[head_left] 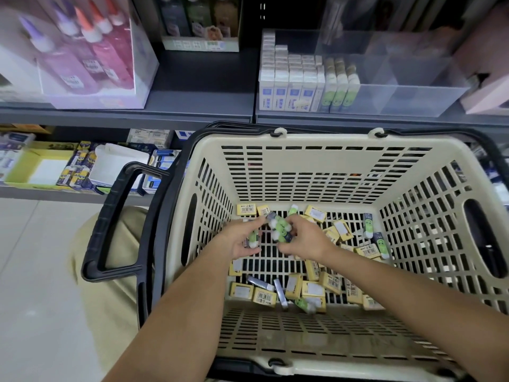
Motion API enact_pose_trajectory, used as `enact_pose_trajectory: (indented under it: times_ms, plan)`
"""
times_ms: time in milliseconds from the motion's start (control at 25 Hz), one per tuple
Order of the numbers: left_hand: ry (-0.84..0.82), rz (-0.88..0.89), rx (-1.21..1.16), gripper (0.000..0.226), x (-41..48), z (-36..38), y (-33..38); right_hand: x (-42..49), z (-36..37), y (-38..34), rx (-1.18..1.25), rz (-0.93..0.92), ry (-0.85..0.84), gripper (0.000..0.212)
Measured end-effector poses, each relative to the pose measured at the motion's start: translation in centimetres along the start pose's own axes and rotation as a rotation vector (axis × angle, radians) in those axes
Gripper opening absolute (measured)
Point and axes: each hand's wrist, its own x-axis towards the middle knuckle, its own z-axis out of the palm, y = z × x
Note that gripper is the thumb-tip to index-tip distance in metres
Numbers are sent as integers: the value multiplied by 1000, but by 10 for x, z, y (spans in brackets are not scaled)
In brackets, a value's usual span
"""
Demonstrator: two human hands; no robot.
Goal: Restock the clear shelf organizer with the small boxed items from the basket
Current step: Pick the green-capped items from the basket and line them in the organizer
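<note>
Most of the job is left: the basket, held below the shelf, holds many loose yellow boxes and a few loose green boxes. Above it the clear shelf organizer carries white-and-blue boxes at its left and 3 rows of shelved green boxes beside them; its right compartments look bare. A case of glue bottles stands well to the left. The left hand and right hand meet low in the basket, fingers curled round the held green boxes. The basket's far wall rises between them and the organizer.
</note>
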Motion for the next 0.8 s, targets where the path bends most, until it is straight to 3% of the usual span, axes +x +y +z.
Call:
enact_pose_trajectory:
  times_ms: [160, 320, 440, 560, 680, 800]
  plan:
    - [-256, 75, -148, 57, -12, 20, 6, 1, -7, -23, 205, 41, 138, 43]
    - [-159, 238, -214, 56, -9, 32, 11, 0, -4, -39, 233, -5, 153, 47]
    - [-86, 240, -265, 38, -6, 30, 10, -3, -1, -44, 176, -56, 117, 48]
    - [-49, 181, -327, 29, -4, 18, 11, -3, -10, -47, 190, -13, 57, 35]
    - [-31, 94, -272, 20, -4, 11, 10, -3, -24, -48, 332, -25, 222, 16]
    - [-142, 25, -239, 30, -10, 17, 10, -4, -27, -50, 416, -82, 324, 18]
